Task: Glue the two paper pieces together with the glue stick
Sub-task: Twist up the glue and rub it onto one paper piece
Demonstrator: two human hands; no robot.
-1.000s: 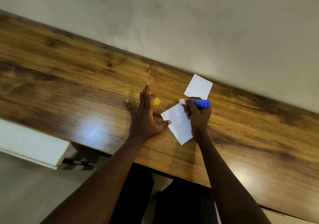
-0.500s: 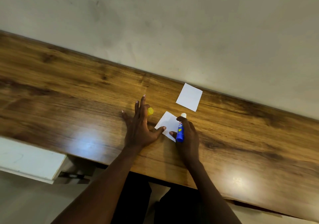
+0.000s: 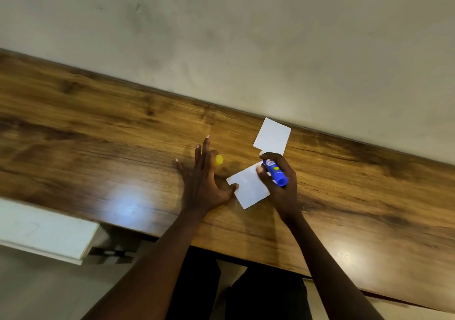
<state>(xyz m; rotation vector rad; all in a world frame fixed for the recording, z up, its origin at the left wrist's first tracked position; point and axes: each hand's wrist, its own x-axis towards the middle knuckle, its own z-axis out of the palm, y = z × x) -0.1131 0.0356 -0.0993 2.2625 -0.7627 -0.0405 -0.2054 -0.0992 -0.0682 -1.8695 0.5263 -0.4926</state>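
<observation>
Half a second ago the right hand [image 3: 279, 184] held the glue stick [image 3: 275, 172] almost upright over the near paper; now the stick lies tilted, its white tip up toward the far paper [image 3: 272, 136] and its blue base down to the right. The hand has slid to the right edge of the near paper [image 3: 248, 186], so more of that white sheet shows. The left hand [image 3: 203, 179] lies as before.

The wooden table [image 3: 98, 147] runs slantwise across the view, its far edge against a plain pale wall [image 3: 246, 36]. Wide bare wood lies to the left of the hands and to the right of them. The near edge runs just below the wrists, with dark-clad legs under it. A white board [image 3: 44, 233] juts out beneath the table's left end.

The far paper lies close to the wall edge, its near corner just beside the glue tip. The near paper lies flat between the hands. The left hand rests open and flat, thumb tip on the paper's left edge. The right hand is clenched around the glue stick. A yellow cap [image 3: 218, 160] sits on the wood, partly behind the left fingers.
</observation>
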